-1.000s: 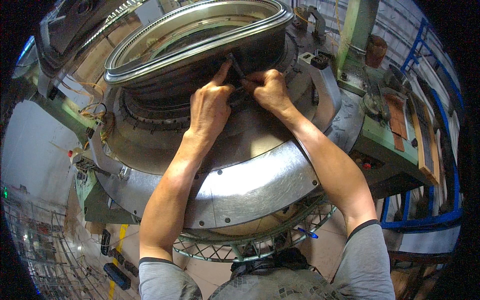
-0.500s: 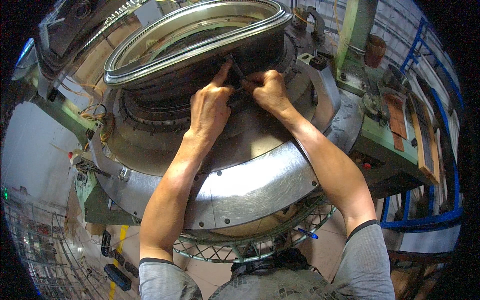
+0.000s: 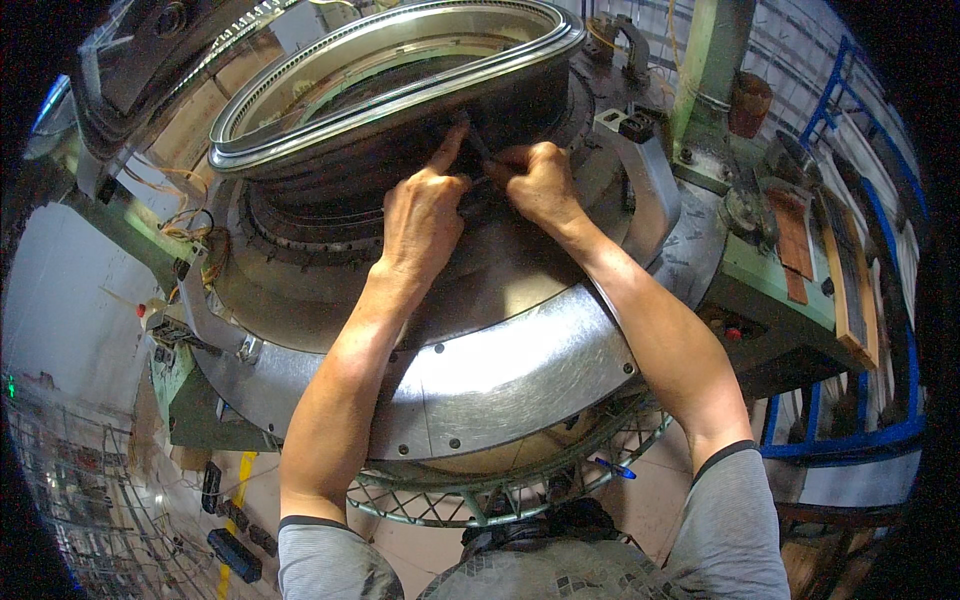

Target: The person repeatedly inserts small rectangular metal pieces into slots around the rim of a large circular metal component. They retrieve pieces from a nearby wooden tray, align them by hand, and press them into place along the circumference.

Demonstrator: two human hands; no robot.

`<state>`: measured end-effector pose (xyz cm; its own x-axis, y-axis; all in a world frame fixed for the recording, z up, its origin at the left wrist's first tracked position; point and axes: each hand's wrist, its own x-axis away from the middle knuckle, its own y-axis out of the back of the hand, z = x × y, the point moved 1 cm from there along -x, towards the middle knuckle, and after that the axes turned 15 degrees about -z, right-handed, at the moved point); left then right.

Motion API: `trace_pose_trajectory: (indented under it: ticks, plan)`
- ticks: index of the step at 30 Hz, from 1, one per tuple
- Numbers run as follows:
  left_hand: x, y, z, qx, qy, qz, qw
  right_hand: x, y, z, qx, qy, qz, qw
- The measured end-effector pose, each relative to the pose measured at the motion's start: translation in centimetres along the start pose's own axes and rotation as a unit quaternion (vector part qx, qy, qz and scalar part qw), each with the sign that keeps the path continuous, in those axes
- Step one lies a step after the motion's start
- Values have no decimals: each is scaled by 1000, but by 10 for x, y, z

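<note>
A large ring-shaped machine head with a bright metal rim (image 3: 400,85) and a dark side wall (image 3: 350,165) fills the far middle. Against that wall, my left hand (image 3: 420,215) points its stretched index finger at the upper end of a thin dark flat strip (image 3: 477,142); its other fingers are curled, and its thumb is mostly hidden. Close by on the right, my right hand (image 3: 540,185) is closed in a pinch on the strip's lower end. Both forearms reach over a polished curved metal plate (image 3: 500,370) with screws along its edges.
A curved metal bracket (image 3: 650,190) stands right of my right hand, beside a green post (image 3: 712,90). Loose cables (image 3: 190,225) hang at the left. Below the plate runs a lattice ring (image 3: 480,510) with a blue pen-like object (image 3: 615,468). A blue frame (image 3: 850,440) stands far right.
Both hands stay almost in place. My left index fingertip has shifted very slightly along the strip, and the strip looks darker now.
</note>
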<state>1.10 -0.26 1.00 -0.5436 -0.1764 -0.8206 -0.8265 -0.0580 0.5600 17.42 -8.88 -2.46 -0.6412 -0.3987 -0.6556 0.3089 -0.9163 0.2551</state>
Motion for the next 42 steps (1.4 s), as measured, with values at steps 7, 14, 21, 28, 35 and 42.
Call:
trace_pose_trajectory:
  ticks: [7,14,21,28,35,42]
  plan:
    - [-1,0,1,-4,0,8,1000,1,0,3,-12,-20,-17,1000]
    - [-3,1,-2,-6,-3,12,1000,0,0,3,7,-26,-8,1000]
    - [-4,-1,-1,-12,-21,15,1000,0,-2,1,14,-21,-34,999]
    - [-16,12,-8,-164,-22,64,984,6,-8,9,118,60,0,991]
    - [-15,14,-5,-183,-23,67,981,18,-12,-11,98,-34,-2,995]
    - [-8,8,-4,-131,-51,123,982,47,15,2,89,-30,59,994]
